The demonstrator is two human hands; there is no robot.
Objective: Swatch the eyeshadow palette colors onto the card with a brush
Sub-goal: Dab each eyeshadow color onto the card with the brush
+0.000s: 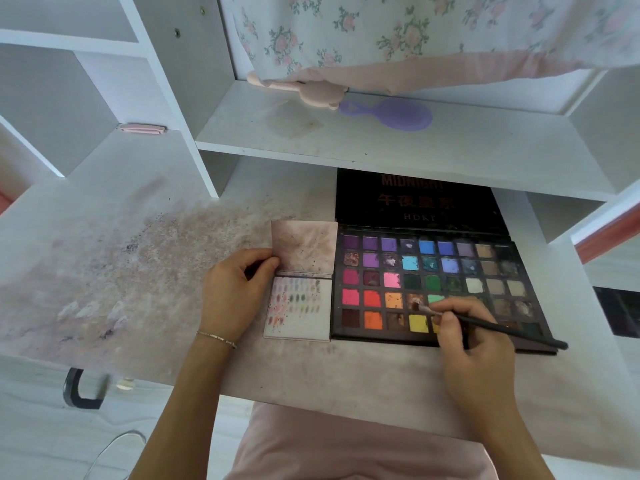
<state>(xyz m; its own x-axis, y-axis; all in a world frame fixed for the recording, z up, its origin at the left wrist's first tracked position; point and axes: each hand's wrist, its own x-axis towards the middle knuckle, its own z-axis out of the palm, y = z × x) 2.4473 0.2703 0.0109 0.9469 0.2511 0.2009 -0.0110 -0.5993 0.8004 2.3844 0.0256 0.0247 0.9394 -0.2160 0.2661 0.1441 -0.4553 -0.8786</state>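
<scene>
A large black eyeshadow palette (429, 282) lies open on the desk with rows of purple, blue, pink, green, orange and neutral pans. My right hand (474, 351) grips a thin black brush (491, 325), its bristle tip pressed into a brown pan in the fourth row. Left of the palette lies a folded white card (301, 306) with rows of small pink and green swatches on its lower half. My left hand (235, 289) holds the card's left edge near the fold, thumb on top.
The white desk (138, 265) is stained with pink powder. A shelf (381, 140) overhangs the palette's lid and carries a purple hairbrush (394, 114) and a pink handle. Floral fabric hangs above. White cubby shelves stand at the left and right.
</scene>
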